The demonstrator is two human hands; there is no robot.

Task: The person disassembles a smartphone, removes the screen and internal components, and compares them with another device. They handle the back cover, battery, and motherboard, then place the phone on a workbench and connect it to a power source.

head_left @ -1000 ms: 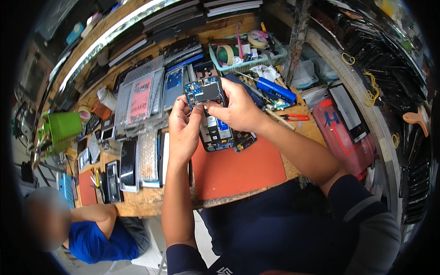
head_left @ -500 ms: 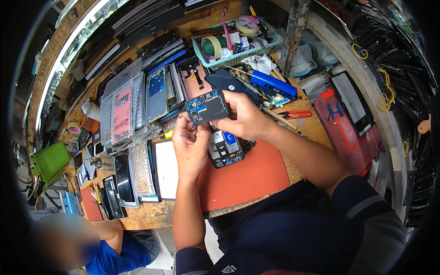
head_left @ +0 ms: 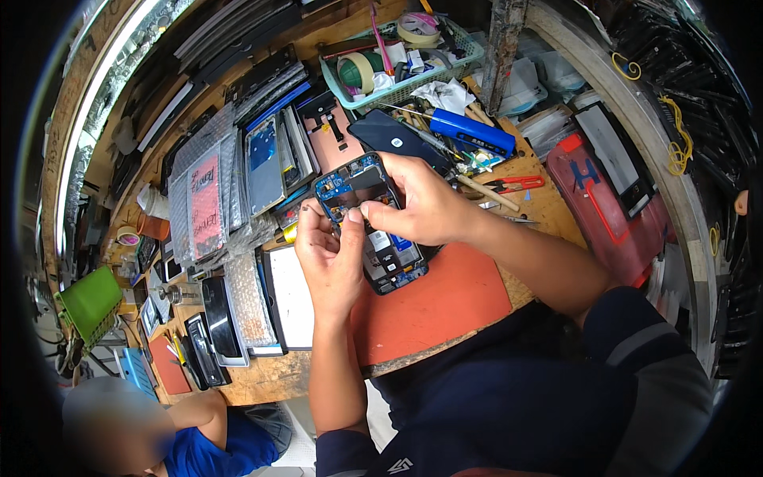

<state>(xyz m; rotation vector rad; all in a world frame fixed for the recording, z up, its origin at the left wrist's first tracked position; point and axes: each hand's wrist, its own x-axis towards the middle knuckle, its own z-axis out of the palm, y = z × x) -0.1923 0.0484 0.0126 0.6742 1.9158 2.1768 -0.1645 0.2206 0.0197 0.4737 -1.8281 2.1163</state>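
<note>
Both hands are now sitting closer, over the red mat (head_left: 445, 306); left hand (head_left: 330, 254) and right hand (head_left: 417, 208) are pinching the opened phone (head_left: 369, 219) between them, back cover already off, innards still exposed.

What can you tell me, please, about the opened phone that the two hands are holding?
The opened phone is a dark, flat slab with its back off, showing blue circuit boards at the top and bottom ends and dark inner parts between, one with a white label. It is held over the orange mat, lengthwise away from the person, its top end tilted left. The left hand holds its left edge; the right hand covers its right side, fingertips pinched at the upper board. Whether its lower end rests on the mat cannot be told.
</note>
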